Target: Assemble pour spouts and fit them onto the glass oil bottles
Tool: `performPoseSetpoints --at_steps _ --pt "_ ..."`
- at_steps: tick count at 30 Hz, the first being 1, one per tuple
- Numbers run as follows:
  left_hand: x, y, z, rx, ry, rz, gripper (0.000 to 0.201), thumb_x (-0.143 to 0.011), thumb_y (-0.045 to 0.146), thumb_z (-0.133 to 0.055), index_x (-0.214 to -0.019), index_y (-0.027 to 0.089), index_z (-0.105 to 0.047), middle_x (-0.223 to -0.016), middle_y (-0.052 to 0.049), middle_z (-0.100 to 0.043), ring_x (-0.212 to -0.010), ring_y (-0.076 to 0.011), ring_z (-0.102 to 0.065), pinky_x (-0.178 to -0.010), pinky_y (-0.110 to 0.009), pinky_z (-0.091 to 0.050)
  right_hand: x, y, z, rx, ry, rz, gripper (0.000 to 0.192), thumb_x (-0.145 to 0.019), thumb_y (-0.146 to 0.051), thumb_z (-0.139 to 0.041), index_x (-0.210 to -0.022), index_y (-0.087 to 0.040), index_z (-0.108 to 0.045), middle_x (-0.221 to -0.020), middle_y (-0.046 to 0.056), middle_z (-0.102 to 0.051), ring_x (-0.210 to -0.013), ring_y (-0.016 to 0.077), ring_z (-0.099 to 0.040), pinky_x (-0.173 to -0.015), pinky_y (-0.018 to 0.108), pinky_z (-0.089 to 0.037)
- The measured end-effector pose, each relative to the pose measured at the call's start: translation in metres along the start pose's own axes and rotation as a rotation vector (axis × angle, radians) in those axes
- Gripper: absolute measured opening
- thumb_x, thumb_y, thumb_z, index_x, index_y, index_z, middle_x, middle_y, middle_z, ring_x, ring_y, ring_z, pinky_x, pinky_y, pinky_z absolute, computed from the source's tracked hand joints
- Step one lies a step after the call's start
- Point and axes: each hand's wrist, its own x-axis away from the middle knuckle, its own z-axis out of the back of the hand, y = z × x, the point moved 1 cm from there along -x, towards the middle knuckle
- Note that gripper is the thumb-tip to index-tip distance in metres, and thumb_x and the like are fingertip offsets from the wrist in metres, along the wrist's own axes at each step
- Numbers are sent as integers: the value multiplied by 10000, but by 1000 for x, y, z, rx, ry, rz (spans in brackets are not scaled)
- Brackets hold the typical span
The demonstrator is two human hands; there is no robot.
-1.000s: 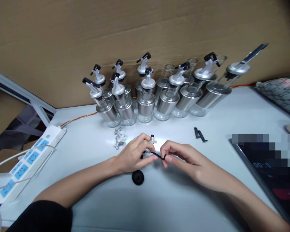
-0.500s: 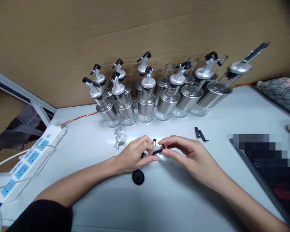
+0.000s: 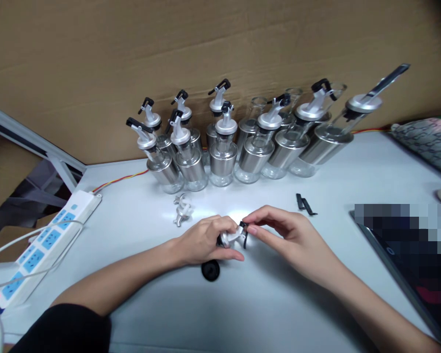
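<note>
Since the earlier frame the small black lever (image 3: 244, 234) has swung from lying level between the hands to hanging down at the tip of the silver pourer spout (image 3: 229, 238), and both hands have drawn closer together. The left hand (image 3: 206, 241) is closed around the spout, gripping it just above the white table (image 3: 242, 304). The right hand (image 3: 279, 233) pinches the lever between thumb and forefinger, touching the spout's tip. Taking the spout as the landmark: a black round stopper (image 3: 210, 270) lies just below it, two bare silver spouts (image 3: 181, 211) lie to its upper left, two loose black levers (image 3: 304, 204) lie to its upper right, and the row of glass-and-steel bottles (image 3: 224, 152) stands behind it.
</note>
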Motion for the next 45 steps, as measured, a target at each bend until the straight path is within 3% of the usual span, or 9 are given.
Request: performPoseSetpoints --at_steps 5,11,21,31,37,45 --pt "0 1 0 -29 -8 23 425 -890 521 -483 -1142 210 -341 -829 -21 -579 -681 -120 -587 -619 -222 -502 -1 0 0 -44 -4 -19 137 -799 -328 -624 -819 -202 -676 -788 33 -706 -744 166 -653 -700 280 -519" --pt "3 4 3 -83 -93 157 625 -873 551 -477 -1348 204 -268 -920 -64 -625 -792 -164 -639 -707 -267 -525 -1 4 0 -100 -43 -58 130 -769 -299 -650 -847 -197 -667 -793 30 -702 -744 161 -648 -702 283 -516" --pt "2 4 4 -237 -94 79 661 -896 540 -440 -1411 159 -278 -830 -53 -645 -633 -142 -561 -640 -250 -507 -1 9 -3 -110 -44 -75 137 -713 -303 -697 -762 -190 -637 -712 16 -685 -688 159 -637 -660 287 -510" --pt "4 2 4 -196 -117 131 577 -898 566 -425 -1279 132 -433 -850 -79 -684 -667 -156 -614 -664 -268 -513 -1 8 -7 -109 8 -67 184 -678 -347 -729 -681 -192 -630 -708 26 -698 -690 175 -637 -653 289 -505" --pt "3 4 3 -219 -36 58 575 -894 585 -407 -1250 135 -445 -853 -78 -693 -632 -145 -613 -622 -251 -508 1 6 -9 -79 -2 -51 138 -689 -286 -713 -661 -191 -618 -675 13 -677 -653 160 -619 -637 273 -495" --pt "4 5 3 -238 -56 76 541 -916 562 -394 -1249 138 -444 -805 -58 -688 -592 -139 -578 -606 -241 -495 5 6 -11 -29 27 -40 131 -695 -299 -708 -672 -194 -633 -662 14 -670 -639 167 -620 -619 271 -495"
